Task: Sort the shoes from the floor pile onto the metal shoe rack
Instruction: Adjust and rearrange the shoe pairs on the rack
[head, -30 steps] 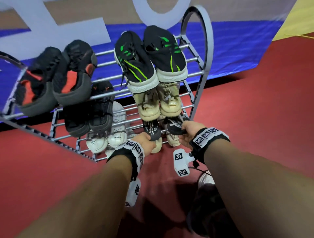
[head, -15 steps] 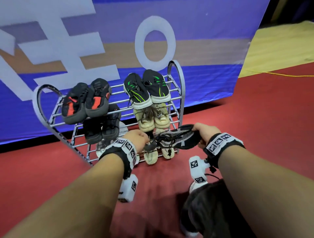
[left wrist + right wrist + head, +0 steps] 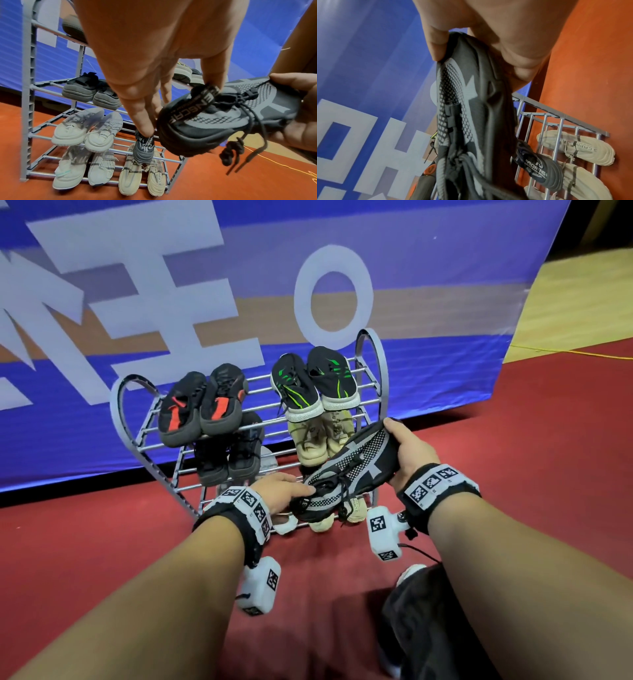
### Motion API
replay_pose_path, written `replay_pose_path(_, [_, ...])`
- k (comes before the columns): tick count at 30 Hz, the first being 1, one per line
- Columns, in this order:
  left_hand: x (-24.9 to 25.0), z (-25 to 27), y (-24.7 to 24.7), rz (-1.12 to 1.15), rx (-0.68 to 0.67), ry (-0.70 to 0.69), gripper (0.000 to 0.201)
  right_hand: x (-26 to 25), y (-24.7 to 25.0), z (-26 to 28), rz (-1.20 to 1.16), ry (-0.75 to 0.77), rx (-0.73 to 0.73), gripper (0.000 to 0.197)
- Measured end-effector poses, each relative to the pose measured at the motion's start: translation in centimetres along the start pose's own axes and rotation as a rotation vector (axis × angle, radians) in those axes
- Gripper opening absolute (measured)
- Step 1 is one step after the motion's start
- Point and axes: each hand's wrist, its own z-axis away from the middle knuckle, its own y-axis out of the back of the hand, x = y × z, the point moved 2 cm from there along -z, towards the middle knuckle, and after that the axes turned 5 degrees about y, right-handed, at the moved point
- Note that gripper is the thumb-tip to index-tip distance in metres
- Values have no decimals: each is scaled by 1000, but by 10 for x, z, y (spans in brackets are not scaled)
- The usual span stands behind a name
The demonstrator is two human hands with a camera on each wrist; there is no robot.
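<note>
Centre frame before the metal shoe rack [image 3: 371, 361], right hand [image 3: 407, 453] grips the grey-black shoe [image 3: 356, 470] by its toe, left hand [image 3: 284, 491] pinching the heel; dangling laces may snag rails.

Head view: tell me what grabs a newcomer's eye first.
The black-and-grey mesh shoe held in mid-air in front of the rack, gripped at the toe by the right hand, the left hand at its heel. Behind it, the grey metal shoe rack with heart-shaped ends, stacked with paired shoes against a blue banner.
</note>
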Motion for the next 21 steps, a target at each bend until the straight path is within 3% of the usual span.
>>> replay_pose_path(3, [0, 15, -4, 23, -103, 43, 40, -2, 1, 0, -43, -22, 31, 41])
replay_pose_path(8, [1, 24, -9, 80, -149, 68, 26, -3, 6, -1, -40, -35, 79, 59])
replay_pose_path(12, [3, 32, -16, 136, -221, 85, 10, -4, 9, -1, -13, -17, 104, 55])
replay_pose_path(16, [3, 35, -18, 105, -275, 80, 11, -3, 11, -4, 53, -40, 151, 41])
replay_pose_path(18, [0, 35, -20, 101, -301, 95, 19, 2, 14, -11, 168, -77, 136, 34])
replay_pose_path(21, [-4, 34, -23, 118, -322, 154, 22, 15, 21, -24, 491, -146, -1, 16])
